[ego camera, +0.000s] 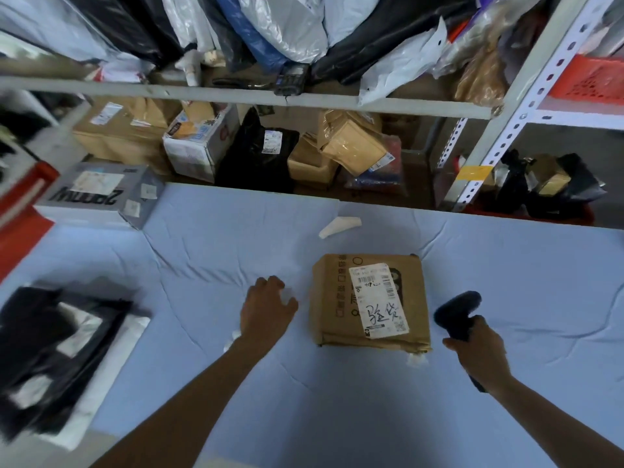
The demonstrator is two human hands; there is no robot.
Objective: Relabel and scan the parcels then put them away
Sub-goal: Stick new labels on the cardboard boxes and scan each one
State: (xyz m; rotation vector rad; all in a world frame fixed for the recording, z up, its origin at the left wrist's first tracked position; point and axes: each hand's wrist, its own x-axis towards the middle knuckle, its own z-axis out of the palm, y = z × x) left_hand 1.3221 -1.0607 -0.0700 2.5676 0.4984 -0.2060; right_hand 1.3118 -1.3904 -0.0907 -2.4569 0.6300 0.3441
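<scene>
Parcel depot or courier storeroom, judging by stock and kit. Table [523, 271] under blue cloth serving as sorting bench. Behind table, rack [540, 91] of slotted steel uprights standing, its upper shelf bulging with poly mailers [287, 25], handheld terminal [292, 79] lying at shelf lip. Lower down, just past table's far edge, cartons [199, 143] and black bag [256, 160] sitting crammed together, several wearing shipping labels. On table, box [337, 298] showing barcode label [378, 298]; right hand [479, 349] gripping scanner [454, 312] over table's near right part.

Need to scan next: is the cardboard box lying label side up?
Yes, label up: the cardboard box lies flat, white label with barcodes on top.
</scene>
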